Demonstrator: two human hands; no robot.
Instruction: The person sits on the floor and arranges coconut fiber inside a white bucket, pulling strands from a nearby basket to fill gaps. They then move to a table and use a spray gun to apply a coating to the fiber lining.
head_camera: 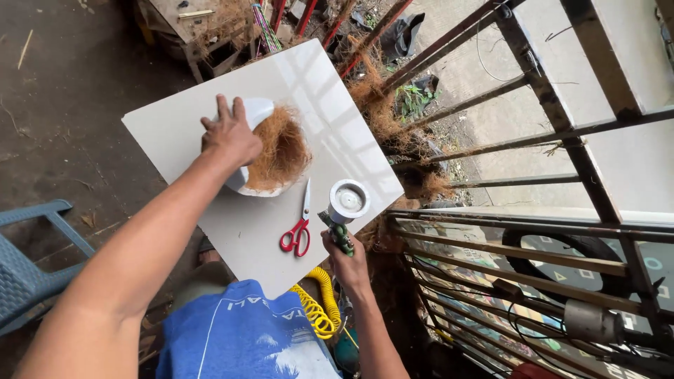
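Nearest you, your right hand point(347, 263) is gripping the green handle of a spray gun point(342, 210), fingers clenched around it, its white cup standing upright over the table point(175, 130) edge, with a yellow coiled hose point(316, 305) hanging just below. Red-handled scissors point(299, 228) are lying just beside the gun. Farther out, your left hand point(230, 137) is pressing flat, fingers spread, on a white mould point(254, 112) packed with brown coconut fibre point(281, 151).

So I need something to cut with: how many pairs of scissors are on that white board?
1. The red-handled scissors lie on the white board, between the fibre-filled white bowl and the right hand. Nothing suggests more hidden.
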